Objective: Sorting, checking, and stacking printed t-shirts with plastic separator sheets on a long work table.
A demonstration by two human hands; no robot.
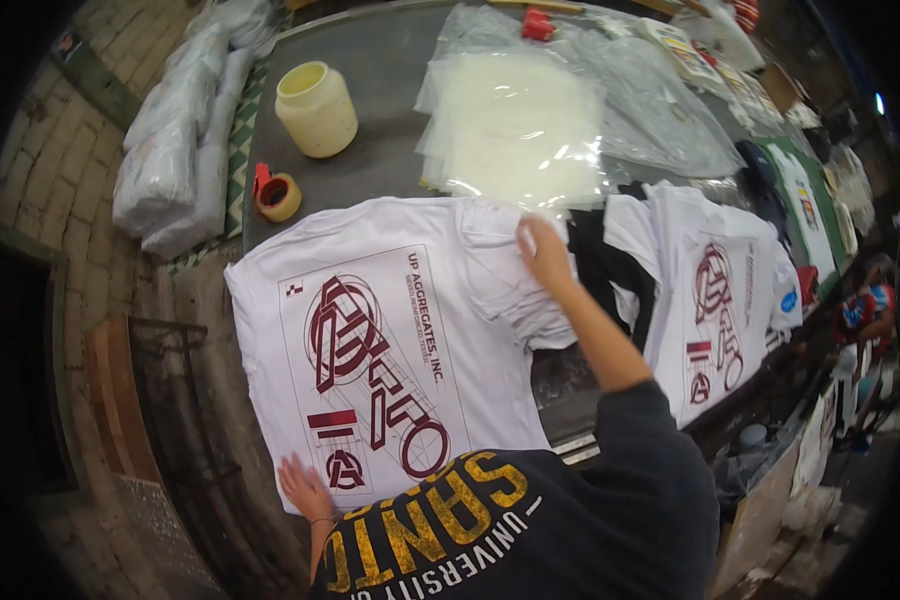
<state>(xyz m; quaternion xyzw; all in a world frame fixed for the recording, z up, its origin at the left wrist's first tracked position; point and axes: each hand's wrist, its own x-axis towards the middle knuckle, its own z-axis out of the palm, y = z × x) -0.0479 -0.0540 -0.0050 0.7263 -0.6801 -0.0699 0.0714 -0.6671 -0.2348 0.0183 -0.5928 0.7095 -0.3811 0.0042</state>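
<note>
A white T-shirt (440,330) with a large maroon printed design lies spread on the dark table in front of me. My left hand (305,488) rests on its lower left edge with the fingers stretched out. Across the shirt's upper right, my right hand (543,250) touches the bunched sleeve (515,290). Motion smears those fingers, so their grip is unclear. Right of that sleeve is a pile of white T-shirts (710,300), the top one bearing the same maroon design, with black cloth (610,265) next to it.
A cream plastic jar (317,110) and a tape roll on a red dispenser (278,195) stand beyond the shirt. Clear plastic bags (520,120) cover the table's far part. Wrapped white bundles (175,130) are stacked at left. Another person (863,310) is at far right.
</note>
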